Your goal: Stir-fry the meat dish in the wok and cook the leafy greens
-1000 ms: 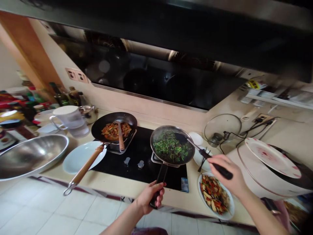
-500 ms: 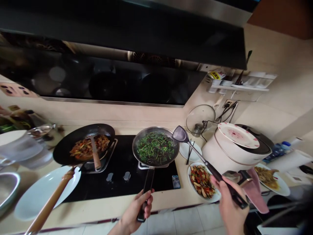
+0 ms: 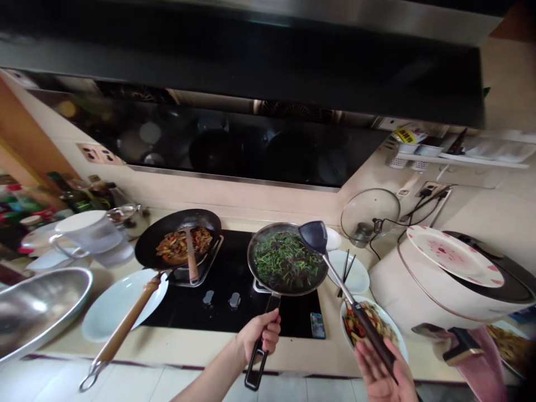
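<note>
My left hand (image 3: pixel 263 334) is wrapped round the black handle of a pan (image 3: pixel 273 298) at the middle of the stove. Chopped green vegetables (image 3: pixel 287 259) fill the pan. In my right hand (image 3: pixel 383 368) lies the dark handle of a spatula (image 3: pixel 314 237); the fingers are partly spread, with the handle between thumb and palm. The spatula's blade hangs at the right rim of the pan. Below its shaft is a plate with a mixed vegetable dish (image 3: pixel 377 321), partly hidden by my right hand.
A wok (image 3: pixel 146 245) holding cooked food and a second spatula sits on the left burner. Before it is a pale plate (image 3: pixel 109 312), with a metal bowl (image 3: pixel 46 312) further left. Right: a plate with chopsticks (image 3: pixel 355 276), a glass lid (image 3: pixel 371 206) and a cooker (image 3: pixel 402 273).
The view has turned left, so things appear further right. My left hand has moved up the handle nearer the pan. My right hand's fingers have spread, and the spatula is steeper.
</note>
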Demonstrator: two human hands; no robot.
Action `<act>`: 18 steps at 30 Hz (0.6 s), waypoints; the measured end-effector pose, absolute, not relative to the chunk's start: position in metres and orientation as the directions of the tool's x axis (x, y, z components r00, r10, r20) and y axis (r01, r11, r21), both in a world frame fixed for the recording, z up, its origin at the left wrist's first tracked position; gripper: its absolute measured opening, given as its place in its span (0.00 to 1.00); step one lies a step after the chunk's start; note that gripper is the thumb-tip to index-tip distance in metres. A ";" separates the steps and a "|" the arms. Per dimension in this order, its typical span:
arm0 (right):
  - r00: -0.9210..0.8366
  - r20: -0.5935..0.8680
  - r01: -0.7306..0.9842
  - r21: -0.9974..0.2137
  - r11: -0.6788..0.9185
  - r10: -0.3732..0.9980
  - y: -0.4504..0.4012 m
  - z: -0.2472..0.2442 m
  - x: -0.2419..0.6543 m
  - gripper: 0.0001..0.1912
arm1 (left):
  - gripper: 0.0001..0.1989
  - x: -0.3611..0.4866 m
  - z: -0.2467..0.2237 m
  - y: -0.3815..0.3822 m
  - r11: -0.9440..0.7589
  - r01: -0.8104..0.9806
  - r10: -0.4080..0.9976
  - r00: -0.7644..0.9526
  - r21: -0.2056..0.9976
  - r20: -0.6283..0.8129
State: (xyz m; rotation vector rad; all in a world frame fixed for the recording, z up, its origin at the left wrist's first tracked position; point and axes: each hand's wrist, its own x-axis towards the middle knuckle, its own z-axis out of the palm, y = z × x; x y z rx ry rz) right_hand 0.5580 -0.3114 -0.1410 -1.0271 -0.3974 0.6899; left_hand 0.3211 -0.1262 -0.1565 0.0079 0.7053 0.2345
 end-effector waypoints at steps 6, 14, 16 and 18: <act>0.629 0.227 0.046 -0.966 0.256 0.743 -0.285 -0.148 0.482 0.11 | 0.16 0.328 -0.155 -0.140 0.952 -0.260 0.298 0.678 0.160 -0.672; 0.158 0.460 0.676 -0.696 0.244 0.874 -0.270 -0.167 0.425 0.18 | 0.38 0.318 -0.158 -0.156 0.862 -0.025 0.409 0.626 0.507 -0.664; 0.228 0.423 0.532 -0.809 0.252 0.877 -0.268 -0.174 0.424 0.19 | 0.38 0.316 -0.159 -0.152 0.816 0.008 0.447 0.626 0.578 -0.639; 0.376 0.222 0.189 -0.969 0.160 0.900 -0.265 -0.179 0.420 0.17 | 0.34 0.314 -0.160 -0.147 0.777 0.040 0.466 0.634 0.628 -0.617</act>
